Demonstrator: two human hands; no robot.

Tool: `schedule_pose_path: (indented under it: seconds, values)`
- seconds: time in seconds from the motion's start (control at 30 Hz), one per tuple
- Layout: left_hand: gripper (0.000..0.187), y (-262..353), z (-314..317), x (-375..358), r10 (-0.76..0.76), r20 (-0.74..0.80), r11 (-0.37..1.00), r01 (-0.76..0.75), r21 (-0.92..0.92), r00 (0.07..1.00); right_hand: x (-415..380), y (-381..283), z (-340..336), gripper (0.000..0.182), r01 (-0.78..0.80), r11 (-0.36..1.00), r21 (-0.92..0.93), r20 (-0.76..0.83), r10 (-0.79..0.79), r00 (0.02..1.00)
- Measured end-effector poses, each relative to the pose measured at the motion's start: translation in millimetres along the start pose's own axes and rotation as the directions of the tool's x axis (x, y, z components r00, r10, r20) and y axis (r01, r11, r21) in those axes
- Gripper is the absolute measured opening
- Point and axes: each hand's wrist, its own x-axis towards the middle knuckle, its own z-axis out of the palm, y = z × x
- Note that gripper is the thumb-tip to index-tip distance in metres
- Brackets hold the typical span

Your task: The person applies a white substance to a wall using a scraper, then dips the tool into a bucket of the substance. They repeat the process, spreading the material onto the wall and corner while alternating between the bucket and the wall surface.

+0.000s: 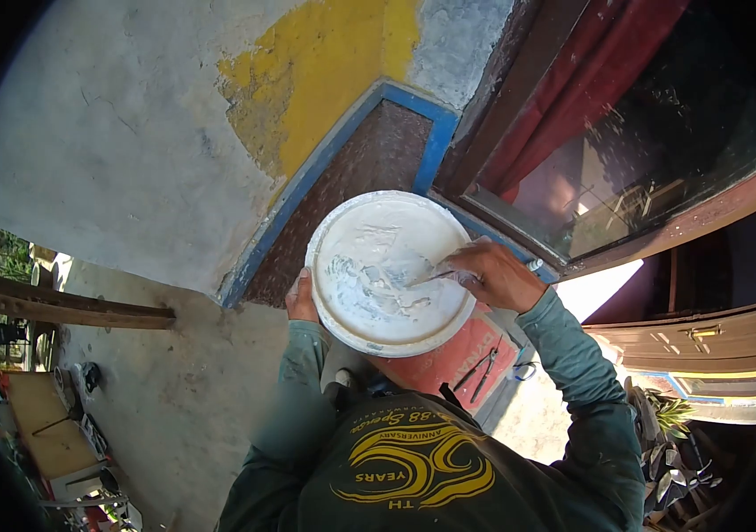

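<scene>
A round white lid (340, 330) with a raised rim carries white paste (369, 239), smeared and streaked across its middle. My left hand (301, 297) is closed on the lid's left edge, thumb at the rim and the other fingers hidden underneath. Over the right part of the lid, my right hand (489, 273) grips a scraper (438, 277), whose blade end touches the paste. Its handle is mostly covered by my fingers. Below the lid is a red surface (436, 355) with partly hidden lettering, and pliers (477, 374) lie on it.
Ahead stands a grey and yellow wall (156, 133) with a blue-edged brown panel (351, 168). A window (635, 133) with a red curtain is at the right. A wooden beam (68, 306) crosses the left side above the concrete floor (174, 390). Clutter (675, 470) lies at lower right.
</scene>
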Motion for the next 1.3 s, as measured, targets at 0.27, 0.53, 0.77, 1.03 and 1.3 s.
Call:
schedule_pose_path:
  seconds: [0.27, 0.53, 0.77, 1.03, 1.3]
  values:
    - [0.039, -2, 7, 20, 0.044, 0.02, 0.999, -0.044, 0.021, 0.999, 45, 22, -47, 0.02, 0.065, 0.316, 0.947, -0.171, 0.321, 0.932]
    - [0.036, -3, 10, 57, -0.046, 0.005, 0.999, 0.046, -0.011, 0.999, 169, 5, -116, 0.03, 0.443, 0.177, 0.879, -0.477, 0.327, 0.816]
    - [0.04, -19, -6, 101, -0.047, 0.008, 0.993, 0.046, 0.107, 0.999, 301, -37, -246, 0.029, 0.558, 0.784, 0.274, -0.94, 0.094, 0.329]
    - [0.038, -35, -20, 122, -0.041, 0.051, 0.986, 0.032, 0.165, 0.998, 361, -99, -237, 0.031, 0.049, 0.981, -0.19, -0.98, -0.193, 0.055]
    - [0.038, -11, -4, 109, -0.117, -0.021, 0.988, 0.119, 0.101, 0.993, 322, -85, -165, 0.039, 0.155, 0.93, -0.333, -0.904, -0.362, 0.227]
